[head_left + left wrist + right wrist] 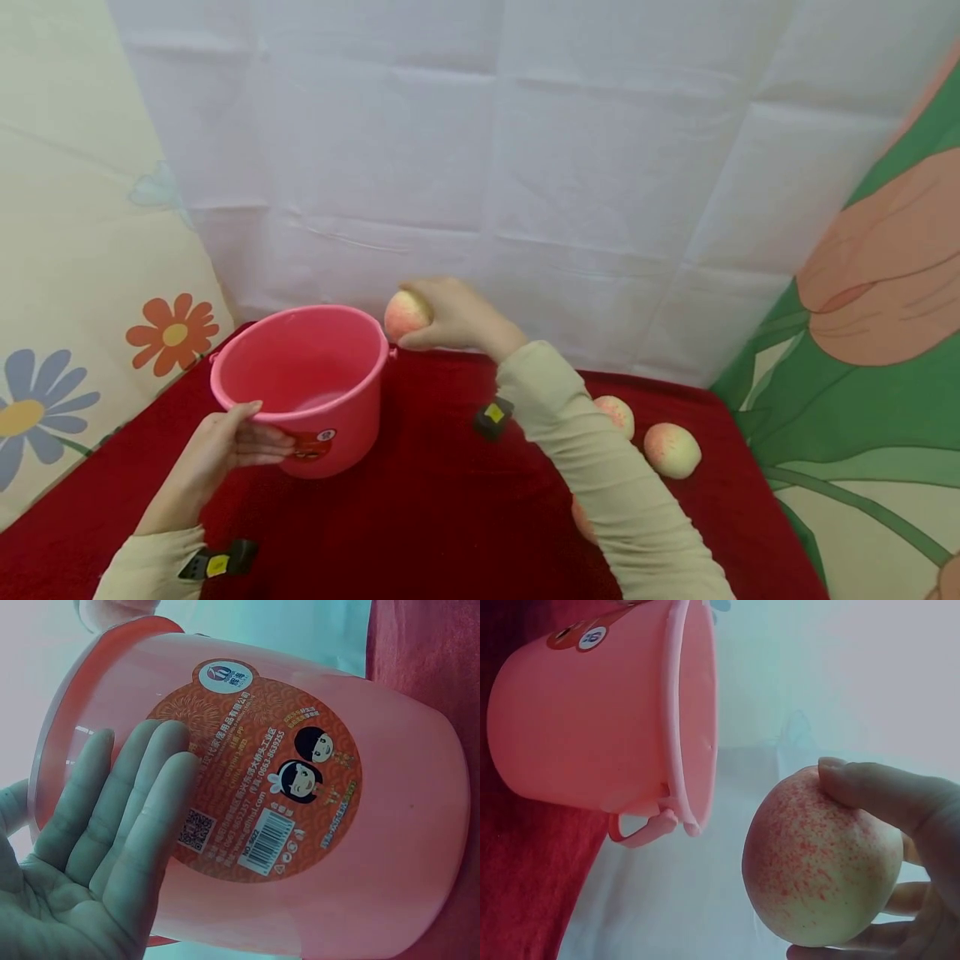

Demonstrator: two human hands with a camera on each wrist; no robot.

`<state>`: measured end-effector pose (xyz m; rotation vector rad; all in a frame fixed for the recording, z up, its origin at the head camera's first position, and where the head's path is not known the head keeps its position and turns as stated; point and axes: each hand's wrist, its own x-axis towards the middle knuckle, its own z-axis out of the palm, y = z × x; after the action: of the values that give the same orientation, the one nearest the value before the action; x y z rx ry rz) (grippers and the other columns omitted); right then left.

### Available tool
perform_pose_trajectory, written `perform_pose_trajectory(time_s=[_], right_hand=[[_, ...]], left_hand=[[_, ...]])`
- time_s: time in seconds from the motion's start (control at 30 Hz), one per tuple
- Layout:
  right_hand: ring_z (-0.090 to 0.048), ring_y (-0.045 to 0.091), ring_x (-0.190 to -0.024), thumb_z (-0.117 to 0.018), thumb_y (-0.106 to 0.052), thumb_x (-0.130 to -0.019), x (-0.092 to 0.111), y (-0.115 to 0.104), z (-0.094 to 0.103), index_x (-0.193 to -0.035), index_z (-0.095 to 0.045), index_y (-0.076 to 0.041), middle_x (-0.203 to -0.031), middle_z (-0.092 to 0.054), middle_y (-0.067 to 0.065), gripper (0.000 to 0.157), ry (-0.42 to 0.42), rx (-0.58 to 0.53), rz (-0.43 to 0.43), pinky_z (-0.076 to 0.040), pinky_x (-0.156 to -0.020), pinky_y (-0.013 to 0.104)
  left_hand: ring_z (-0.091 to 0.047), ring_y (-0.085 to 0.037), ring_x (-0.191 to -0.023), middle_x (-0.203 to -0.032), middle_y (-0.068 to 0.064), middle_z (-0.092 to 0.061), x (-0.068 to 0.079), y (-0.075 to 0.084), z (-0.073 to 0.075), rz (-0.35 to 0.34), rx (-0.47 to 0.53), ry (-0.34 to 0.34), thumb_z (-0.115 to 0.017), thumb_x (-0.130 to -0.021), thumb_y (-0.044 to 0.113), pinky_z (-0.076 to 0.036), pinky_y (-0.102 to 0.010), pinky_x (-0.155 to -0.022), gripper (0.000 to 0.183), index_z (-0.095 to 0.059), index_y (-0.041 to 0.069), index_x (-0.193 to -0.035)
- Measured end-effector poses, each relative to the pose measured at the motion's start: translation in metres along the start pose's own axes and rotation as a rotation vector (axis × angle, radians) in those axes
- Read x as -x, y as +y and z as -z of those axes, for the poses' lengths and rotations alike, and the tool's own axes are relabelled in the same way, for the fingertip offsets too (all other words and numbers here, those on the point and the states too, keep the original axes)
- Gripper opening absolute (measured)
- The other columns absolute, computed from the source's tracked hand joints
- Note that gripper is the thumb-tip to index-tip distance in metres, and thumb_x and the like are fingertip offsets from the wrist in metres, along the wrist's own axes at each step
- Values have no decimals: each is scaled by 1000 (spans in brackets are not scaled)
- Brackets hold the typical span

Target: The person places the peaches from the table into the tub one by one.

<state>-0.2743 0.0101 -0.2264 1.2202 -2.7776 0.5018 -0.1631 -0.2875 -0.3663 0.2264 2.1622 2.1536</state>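
A pink plastic bucket (352, 429) stands upright on the left part of the table, its mouth facing up. My left hand (225, 450) holds its near rim, thumb over the edge and fingers along the outside wall beside the round red label (300, 802). Just right of the bucket's far rim, my right hand (457, 317) grips a peach (406, 317) with pale yellow and red-speckled skin. In the right wrist view the peach (817, 862) is held between thumb and fingers, apart from the bucket and at about rim height.
Two more peaches lie on the right of the red cloth, one peach (672, 451) in full view and another peach (615, 412) beside the right sleeve. A third peach (582, 522) is mostly hidden under that sleeve. White fabric (480, 167) hangs behind the table.
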Motion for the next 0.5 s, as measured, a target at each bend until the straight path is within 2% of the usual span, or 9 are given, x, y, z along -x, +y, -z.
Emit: perform_pose_trajectory(time_s=[0.5], right_hand=[[-46,16,-113,-71,-34,-77,-21,-17,-12,-136,-41,-10,-127,-51,4,70,-40,-31,13,-43,-90,30]], left_hand=[[-68,-23,-73,-78,-6,-70,2,1,-1,16,-8,24,-32,-100,27,-55,-35,-66,45,-72,15,-82]])
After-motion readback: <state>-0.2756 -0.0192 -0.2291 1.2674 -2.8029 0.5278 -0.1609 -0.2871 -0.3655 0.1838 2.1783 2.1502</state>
